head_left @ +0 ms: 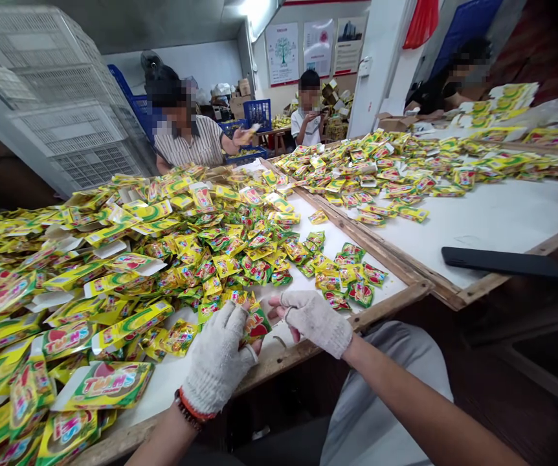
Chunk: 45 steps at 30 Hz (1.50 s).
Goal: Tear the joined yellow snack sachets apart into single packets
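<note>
My left hand [219, 359], in a white fingerless knit glove, is closed around a small yellow-green candy box [256, 323] printed with red watermelon. Its fingers hide much of the box. Just right of it is my right hand [314, 318], gloved the same way, with fingers curled in toward the box. Whether anything small sits in those fingertips I cannot make out. Beyond my right hand lies a loose cluster of small candy sachets [349, 275] on the white tabletop [294, 303]. More sachets [254, 249] are heaped ahead of my left hand.
Many yellow cartons [128, 278], some with open flaps, pile up on the left. A wooden strip [366, 239] divides the table. Across it are more cartons [371, 168] and a dark flat object [502, 262]. Co-workers [196, 139] sit beyond; white crates [75, 123] are stacked left.
</note>
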Each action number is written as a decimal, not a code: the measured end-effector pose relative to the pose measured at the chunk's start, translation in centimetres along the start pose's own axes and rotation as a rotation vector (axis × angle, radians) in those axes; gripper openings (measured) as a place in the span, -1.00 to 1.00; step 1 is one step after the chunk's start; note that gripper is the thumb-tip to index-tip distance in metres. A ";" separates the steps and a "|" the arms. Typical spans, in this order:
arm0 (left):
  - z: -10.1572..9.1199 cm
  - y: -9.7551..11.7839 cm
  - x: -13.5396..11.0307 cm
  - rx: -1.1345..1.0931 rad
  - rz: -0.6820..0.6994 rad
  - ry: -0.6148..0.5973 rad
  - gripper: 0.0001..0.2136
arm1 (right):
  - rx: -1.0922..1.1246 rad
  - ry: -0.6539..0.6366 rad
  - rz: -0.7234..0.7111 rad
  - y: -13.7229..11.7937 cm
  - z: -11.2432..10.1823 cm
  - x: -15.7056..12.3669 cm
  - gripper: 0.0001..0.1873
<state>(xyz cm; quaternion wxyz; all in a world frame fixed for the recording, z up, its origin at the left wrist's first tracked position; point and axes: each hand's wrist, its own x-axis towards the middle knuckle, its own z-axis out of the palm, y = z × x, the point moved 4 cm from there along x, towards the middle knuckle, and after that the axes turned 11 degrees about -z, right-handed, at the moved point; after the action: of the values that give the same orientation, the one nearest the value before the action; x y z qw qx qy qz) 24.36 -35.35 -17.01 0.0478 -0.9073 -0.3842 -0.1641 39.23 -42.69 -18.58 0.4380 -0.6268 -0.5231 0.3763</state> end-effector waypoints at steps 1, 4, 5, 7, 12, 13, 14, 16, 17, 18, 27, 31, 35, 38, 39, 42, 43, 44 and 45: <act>0.0 0.2 -0.1 0.000 -0.005 0.010 -0.51 | 0.022 -0.028 0.018 0.1 0.2 -0.1 -0.59; -0.1 1.3 -0.4 -0.058 0.039 0.009 -0.51 | -0.012 -0.137 0.026 0.3 0.8 -0.4 -0.66; -0.1 1.6 -0.4 -0.099 0.059 0.000 -0.49 | -0.033 -0.145 0.029 0.3 0.7 -0.5 -0.67; -0.5 1.5 0.0 -0.195 0.049 -0.021 -0.47 | -0.037 -0.079 0.035 0.3 -0.7 -0.6 -0.69; -0.6 -2.9 3.2 -0.259 -0.152 -0.142 -0.66 | 0.621 0.778 -0.234 0.4 -12.0 -2.0 -0.79; -0.4 -3.7 4.0 -0.233 -0.162 -0.173 -0.68 | 0.796 0.980 -0.337 0.8 -14.4 -2.6 -0.75; 0.0 -4.3 4.7 -0.198 -0.156 -0.205 -0.70 | 0.858 1.096 -0.385 1.2 -16.2 -3.0 -0.74; 1.0 -4.7 5.8 -0.117 -0.094 -0.268 -0.66 | 0.913 1.193 -0.433 2.0 -18.2 -3.5 -0.77; 1.4 -4.5 6.2 -0.068 -0.055 -0.287 -0.62 | 0.879 1.165 -0.435 2.2 -18.4 -3.5 -0.75; 1.7 -4.2 6.5 -0.013 -0.022 -0.294 -0.59 | 0.821 1.111 -0.425 2.5 -18.1 -3.3 -0.73; -1.0 -3.9 5.8 0.091 -0.121 -0.190 -0.70 | -0.728 0.439 0.011 3.9 -14.6 1.3 -0.67; -0.9 -3.3 5.1 -0.313 -0.327 -0.252 -0.65 | -0.863 0.299 -0.004 3.3 -13.2 3.9 -0.68; 0.6 -2.0 4.6 -0.666 -0.468 -0.320 -0.53 | -1.028 0.193 0.030 2.5 -10.5 5.4 -0.71; 1.9 -1.7 4.0 -0.922 -0.583 -0.436 -0.54 | -1.123 0.157 0.022 2.0 -9.7 5.0 -0.73; 2.2 -1.7 3.8 -0.994 -0.617 -0.471 -0.55 | -1.144 0.146 0.001 1.7 -9.7 4.6 -0.72; 2.6 -2.0 3.4 -1.105 -0.683 -0.482 -0.56 | -1.179 0.159 -0.093 0.4 -9.7 2.8 -0.71; 2.5 -2.0 3.4 -1.110 -0.690 -0.470 -0.57 | -1.154 0.176 -0.138 -0.1 -9.6 2.2 -0.72; 2.5 -1.9 3.4 -1.110 -0.684 -0.466 -0.58 | -1.095 0.182 -0.179 -0.6 -9.4 1.7 -0.71; 2.3 -1.6 3.3 -1.109 -0.669 -0.474 -0.59 | -0.995 0.167 -0.205 -1.1 -9.1 1.3 -0.70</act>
<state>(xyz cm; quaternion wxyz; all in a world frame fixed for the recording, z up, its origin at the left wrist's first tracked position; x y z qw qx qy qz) 25.97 -31.42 -18.16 -0.5621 -0.6418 -0.5027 -0.1396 47.53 -42.72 -14.58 0.1616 -0.7329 -0.6607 -0.0144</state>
